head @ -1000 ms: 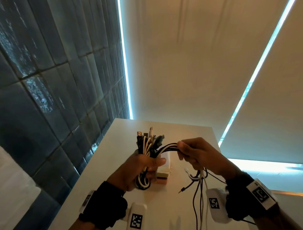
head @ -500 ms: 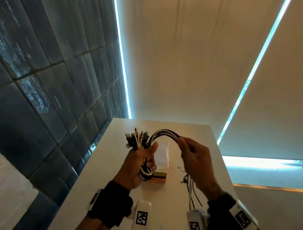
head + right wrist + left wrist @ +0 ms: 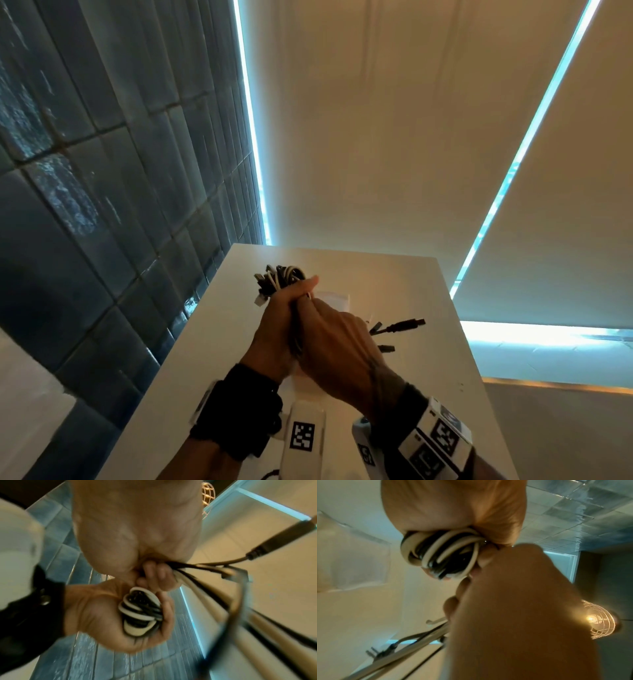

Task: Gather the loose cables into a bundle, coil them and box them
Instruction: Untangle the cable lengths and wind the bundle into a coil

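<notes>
While the left hand (image 3: 274,329) clenches round the coil (image 3: 139,613) above the table (image 3: 394,284), plug ends (image 3: 274,277) fan out over its thumb, and the right hand (image 3: 337,353) presses in close against it, fingers curled round the loose tails (image 3: 193,568). Gathering looks done, and coiling is well along: black and white loops sit stacked in the left palm. Not finished, though! Several tails poke out past the right hand, one long black plug (image 3: 407,322) sticking out to the right. Those want winding in, I'd say, and boxing hasn't begun; a pale shape on the table behind the hands may be the box, but I can't tell
</notes>
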